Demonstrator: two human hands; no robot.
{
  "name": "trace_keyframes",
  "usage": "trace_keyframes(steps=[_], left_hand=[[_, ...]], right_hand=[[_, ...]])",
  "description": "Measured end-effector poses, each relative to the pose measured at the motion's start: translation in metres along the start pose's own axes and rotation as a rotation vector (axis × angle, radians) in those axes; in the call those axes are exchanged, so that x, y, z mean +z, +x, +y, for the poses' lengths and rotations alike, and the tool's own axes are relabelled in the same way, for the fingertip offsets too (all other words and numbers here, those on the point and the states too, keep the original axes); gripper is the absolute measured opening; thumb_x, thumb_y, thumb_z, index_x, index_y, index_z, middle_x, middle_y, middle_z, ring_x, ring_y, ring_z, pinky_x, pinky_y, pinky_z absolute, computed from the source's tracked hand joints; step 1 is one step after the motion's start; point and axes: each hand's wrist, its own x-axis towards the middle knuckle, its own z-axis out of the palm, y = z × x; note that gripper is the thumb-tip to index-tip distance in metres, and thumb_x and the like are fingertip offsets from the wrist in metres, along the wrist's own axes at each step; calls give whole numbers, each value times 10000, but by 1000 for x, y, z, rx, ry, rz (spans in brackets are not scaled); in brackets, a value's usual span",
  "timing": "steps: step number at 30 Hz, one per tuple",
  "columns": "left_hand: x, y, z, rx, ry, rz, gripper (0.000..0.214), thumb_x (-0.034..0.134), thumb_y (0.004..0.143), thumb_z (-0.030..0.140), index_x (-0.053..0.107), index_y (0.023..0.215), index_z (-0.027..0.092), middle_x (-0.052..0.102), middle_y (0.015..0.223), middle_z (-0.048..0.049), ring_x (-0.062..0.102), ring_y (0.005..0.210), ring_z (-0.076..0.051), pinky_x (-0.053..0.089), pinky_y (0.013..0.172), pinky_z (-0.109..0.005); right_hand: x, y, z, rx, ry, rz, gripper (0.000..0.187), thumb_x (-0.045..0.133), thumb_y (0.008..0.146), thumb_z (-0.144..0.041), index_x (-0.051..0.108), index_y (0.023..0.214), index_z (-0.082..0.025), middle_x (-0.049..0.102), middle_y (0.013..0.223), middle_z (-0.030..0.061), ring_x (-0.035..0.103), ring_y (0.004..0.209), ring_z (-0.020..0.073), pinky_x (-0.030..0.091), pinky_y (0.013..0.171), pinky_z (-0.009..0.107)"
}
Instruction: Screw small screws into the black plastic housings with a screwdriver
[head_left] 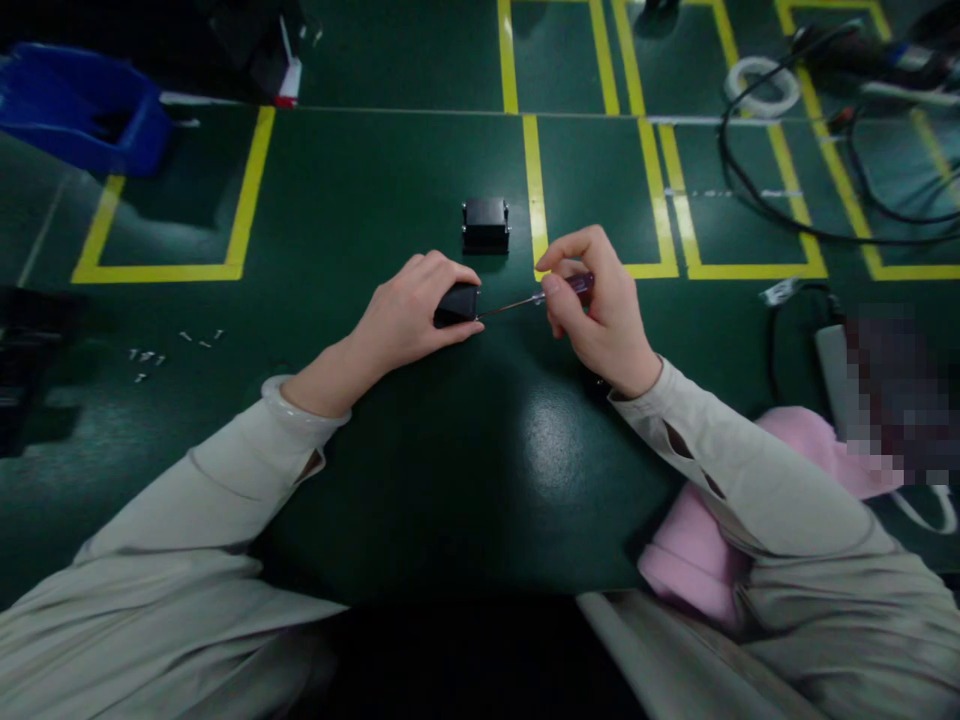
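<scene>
My left hand [412, 315] lies on the green table, fingers wrapped round a small black box [456, 303] that it holds down. My right hand [596, 305] pinches a thin screwdriver [536, 298] with a dark red handle. Its metal shaft points left and its tip touches the right side of the black box. A second small black box [485, 224] stands alone on the table just beyond the two hands.
Several small screws [161, 350] lie scattered at the left. A blue bin [82, 105] sits at the far left back. Black cables [787, 190] and a tape roll [761, 85] occupy the back right. A pink cloth [712, 560] lies under my right forearm. Yellow tape lines [534, 180] mark the table.
</scene>
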Motion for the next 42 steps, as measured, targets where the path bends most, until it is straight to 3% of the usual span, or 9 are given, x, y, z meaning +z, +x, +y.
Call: trace_keyframes(steps=[8,13,21,26,33,42], left_hand=[[0,1,0,-7,0,-6,406,661,902,442,568,1225,214,617,1170,-88,589,1116,-293,501,959,-452],[0,0,0,-6,2,-7,411,664,905,449,565,1225,211,618,1175,-91,594,1108,-292,497,959,-444],[-1,0,1,-14,3,-16,415,663,908,447,560,1233,210,622,1192,-98,593,1116,-295,487,965,-437],[-1,0,0,8,10,5,405,672,905,433,565,1220,202,623,1177,-92,596,1092,-284,497,945,-425],[0,0,0,3,4,3,402,667,910,427,567,1222,194,617,1179,-87,588,1115,-283,491,969,-429],[1,0,0,5,-5,8,406,677,905,427,564,1224,203,613,1181,-83,589,1114,-285,494,965,-435]], right_hand=[[0,0,-2,59,-25,-18,244,478,1014,-490,504,972,-251,477,682,-54,477,563,97,416,564,270],[0,0,0,13,-27,6,233,485,1010,-477,508,1046,-249,453,693,-52,466,584,103,426,579,269],[1,0,1,36,2,-3,214,497,1015,-445,524,962,-239,502,714,-44,508,598,91,430,582,256],[0,-1,1,13,-13,4,232,480,1019,-468,520,1040,-240,451,674,-59,461,570,93,425,565,257],[0,0,0,26,-11,-14,254,500,1016,-470,527,973,-221,494,693,-53,483,570,75,410,551,235],[0,0,0,0,-14,5,203,500,1017,-444,510,1023,-241,468,679,-55,470,582,97,436,567,253]])
